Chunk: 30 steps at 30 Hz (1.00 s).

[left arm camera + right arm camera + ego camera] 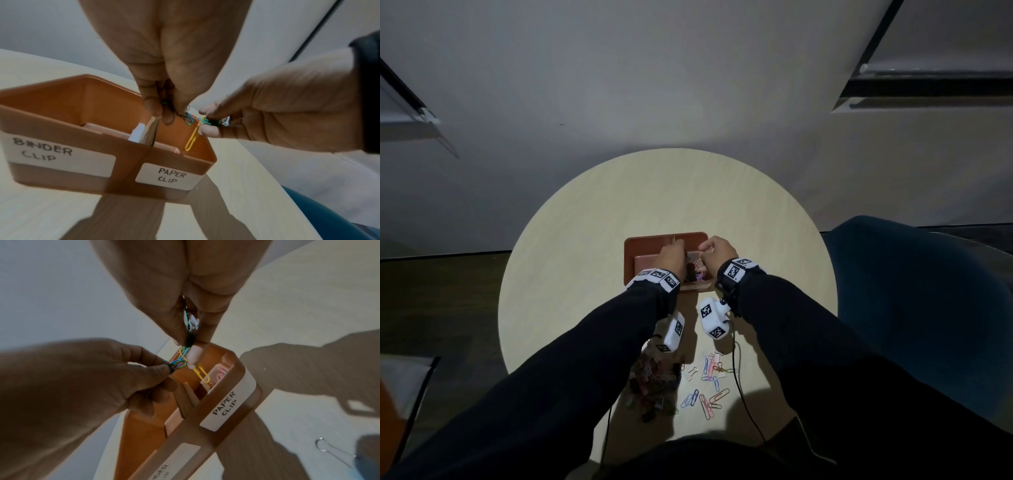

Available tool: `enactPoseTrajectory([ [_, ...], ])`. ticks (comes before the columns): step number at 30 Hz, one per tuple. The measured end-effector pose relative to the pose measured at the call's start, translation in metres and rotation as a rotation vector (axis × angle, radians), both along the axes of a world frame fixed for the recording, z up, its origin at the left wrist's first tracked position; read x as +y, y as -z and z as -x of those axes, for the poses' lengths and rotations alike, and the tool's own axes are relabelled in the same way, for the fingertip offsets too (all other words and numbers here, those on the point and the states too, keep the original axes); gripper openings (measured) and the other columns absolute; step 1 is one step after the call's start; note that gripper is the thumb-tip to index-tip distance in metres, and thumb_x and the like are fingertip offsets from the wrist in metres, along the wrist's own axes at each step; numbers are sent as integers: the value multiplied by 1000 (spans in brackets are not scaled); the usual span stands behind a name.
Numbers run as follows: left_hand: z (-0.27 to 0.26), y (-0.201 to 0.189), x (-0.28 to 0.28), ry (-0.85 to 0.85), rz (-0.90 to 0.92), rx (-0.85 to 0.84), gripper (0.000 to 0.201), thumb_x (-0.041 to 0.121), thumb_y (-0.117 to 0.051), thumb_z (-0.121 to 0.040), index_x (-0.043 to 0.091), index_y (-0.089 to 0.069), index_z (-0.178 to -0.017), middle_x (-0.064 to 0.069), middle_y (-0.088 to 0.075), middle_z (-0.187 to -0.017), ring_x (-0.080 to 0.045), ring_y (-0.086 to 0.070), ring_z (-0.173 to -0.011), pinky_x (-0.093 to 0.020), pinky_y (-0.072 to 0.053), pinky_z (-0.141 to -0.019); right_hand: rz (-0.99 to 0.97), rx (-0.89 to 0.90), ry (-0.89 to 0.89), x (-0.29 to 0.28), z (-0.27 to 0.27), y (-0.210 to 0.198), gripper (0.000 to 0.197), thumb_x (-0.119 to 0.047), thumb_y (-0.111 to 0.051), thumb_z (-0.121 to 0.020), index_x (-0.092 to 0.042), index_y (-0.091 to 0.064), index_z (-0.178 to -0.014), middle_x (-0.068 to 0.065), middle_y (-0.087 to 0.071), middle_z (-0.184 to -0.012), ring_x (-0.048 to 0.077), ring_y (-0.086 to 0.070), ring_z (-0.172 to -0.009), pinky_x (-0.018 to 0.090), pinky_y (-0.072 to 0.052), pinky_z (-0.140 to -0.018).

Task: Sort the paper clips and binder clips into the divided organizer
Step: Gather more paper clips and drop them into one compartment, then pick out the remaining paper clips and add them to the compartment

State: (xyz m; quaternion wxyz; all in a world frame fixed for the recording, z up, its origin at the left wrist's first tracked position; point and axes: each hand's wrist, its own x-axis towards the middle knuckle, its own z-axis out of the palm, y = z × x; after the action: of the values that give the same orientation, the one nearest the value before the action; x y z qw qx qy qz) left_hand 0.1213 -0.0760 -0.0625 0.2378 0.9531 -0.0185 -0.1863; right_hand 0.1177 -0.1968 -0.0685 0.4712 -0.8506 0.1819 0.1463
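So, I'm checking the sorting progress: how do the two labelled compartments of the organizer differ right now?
The PAPER CLIP compartment is the narrower one; the BINDER CLIP compartment is clearly wider. Both hands, left hand and right hand, pinch paper clips over the PAPER CLIP compartment, a yellow paper clip dangling into it; nothing hangs over the BINDER CLIP compartment. Pink paper clips already lie in the PAPER CLIP compartment. Both share the brown organizer and handwritten white labels.

A round pale wooden table (619, 205) stands beside a dark blue chair (914, 274), before a grey wall (654, 68)

organizer (127, 155) labels (handwritten): "binder clip", "paper clip".
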Motion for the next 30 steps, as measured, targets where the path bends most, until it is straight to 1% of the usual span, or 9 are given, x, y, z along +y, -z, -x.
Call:
enactPoseTrajectory([
  [2, -2, 6, -2, 5, -17, 10, 19, 3, -44, -95, 0, -53, -111, -23, -63, -113, -38, -60, -105, -41, -48, -84, 67, -1, -29, 3, -3, 6, 21, -3, -44, -93, -17, -60, -91, 7, -69, -98, 26, -69, -79, 35, -58, -70],
  [5, -3, 10, -4, 35, -52, 24, 21, 3, -46, -95, 0, -55, -114, -23, -62, -117, -38, -58, -109, -39, -45, -84, 197, -12, -132, 3, -4, 7, 28, 2, -40, -92, -10, -63, -103, 9, -65, -103, 27, -60, -85, 27, -46, -70],
  [10, 0, 11, 1, 88, -46, 36, 40, -5, -44, -91, 5, -52, -130, -22, -60, -123, -36, -57, -115, -38, -46, -92, 263, -55, -264, -3, -1, 6, 28, -1, -45, -94, -11, -62, -114, 12, -65, -116, 30, -61, -102, 30, -47, -80],
  [13, 7, 12, 10, 66, 27, -24, 41, -7, -43, -89, 10, -58, -123, -17, -65, -116, -33, -61, -108, -37, -50, -90, 238, -92, -253, -5, 4, 4, 28, -2, -46, -93, -15, -63, -111, 9, -66, -112, 29, -62, -97, 32, -51, -79],
  [18, 35, 21, 31, 20, 146, -175, 8, 15, -50, -95, 15, -58, -97, -6, -68, -85, -25, -63, -77, -34, -49, -68, 168, -224, -243, -11, 29, 9, 16, -14, -47, -92, -22, -60, -98, 3, -68, -91, 23, -63, -82, 38, -55, -71],
  [20, 51, 27, 40, 6, 158, -169, 10, 24, -50, -97, 19, -58, -92, -2, -66, -81, -21, -61, -73, -30, -43, -62, 162, -235, -223, -14, 46, 16, 6, -25, -50, -91, -26, -55, -92, -1, -65, -80, 22, -62, -75, 37, -53, -65],
  [23, 77, 44, 54, 38, 85, -82, 13, 29, -49, -96, 21, -58, -90, -1, -68, -78, -23, -63, -72, -32, -48, -62, 189, -155, -205, -19, 70, 33, 8, -32, -49, -90, -27, -52, -84, -2, -62, -74, 23, -60, -68, 35, -51, -62],
  [26, 98, 64, 66, 51, -2, 44, 14, 31, -50, -93, 23, -61, -87, -3, -70, -83, -27, -65, -81, -35, -52, -68, 251, -29, -239, -24, 86, 57, 9, -28, -48, -90, -25, -56, -87, 1, -65, -85, 24, -62, -74, 35, -54, -67],
  [30, 114, 78, 66, 105, -130, 145, 16, 34, -57, -88, 21, -65, -92, -7, -70, -96, -30, -64, -92, -33, -50, -73, 371, 85, -310, -29, 99, 89, 23, -24, -57, -94, -13, -56, -113, 8, -56, -117, 27, -60, -98, 33, -48, -80],
])
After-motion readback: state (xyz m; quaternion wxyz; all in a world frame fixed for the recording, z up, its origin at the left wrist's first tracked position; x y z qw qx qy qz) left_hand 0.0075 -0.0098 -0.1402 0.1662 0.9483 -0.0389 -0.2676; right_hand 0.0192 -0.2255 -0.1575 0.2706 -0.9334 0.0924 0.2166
